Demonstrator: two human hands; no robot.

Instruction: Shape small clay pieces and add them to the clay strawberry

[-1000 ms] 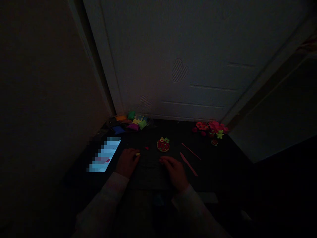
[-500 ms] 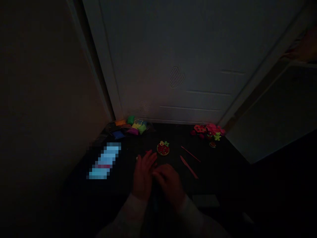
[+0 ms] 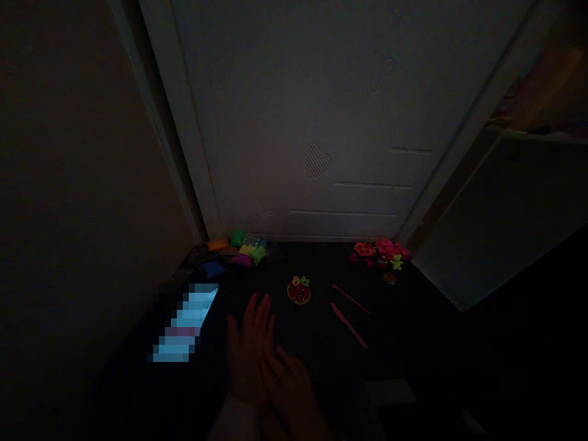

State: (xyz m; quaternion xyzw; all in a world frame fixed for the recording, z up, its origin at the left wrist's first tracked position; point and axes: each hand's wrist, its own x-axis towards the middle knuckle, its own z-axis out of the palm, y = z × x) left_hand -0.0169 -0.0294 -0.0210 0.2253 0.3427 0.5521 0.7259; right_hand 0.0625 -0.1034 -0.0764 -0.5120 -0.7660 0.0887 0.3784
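In the dim light my left hand (image 3: pixel 250 349) is open, its fingers stretched away from me and the thumb apart. My right hand (image 3: pixel 290 380) lies against the left palm with its fingers extended. Whether anything small sits between the palms is hidden. Just beyond the hands is a small round red piece with a pale rim (image 3: pixel 298 294), topped by a yellow and a green shape. To its right lie a pink plastic knife (image 3: pixel 348 324) and a thin pink stick tool (image 3: pixel 351 298).
Colourful soft packets (image 3: pixel 241 260) lie in clear plastic at the back left. A glowing, blurred phone-like screen (image 3: pixel 186 324) is on the left. Pink and red small figures (image 3: pixel 388 248) with a yellow-green bear (image 3: pixel 397 263) stand back right. A pale panel (image 3: pixel 294 122) rises behind the dark table.
My right hand has gone from curled fingers at the left fingertips to lying stretched along the left palm. Both hands are lower in view, and the camera has tilted up slightly.
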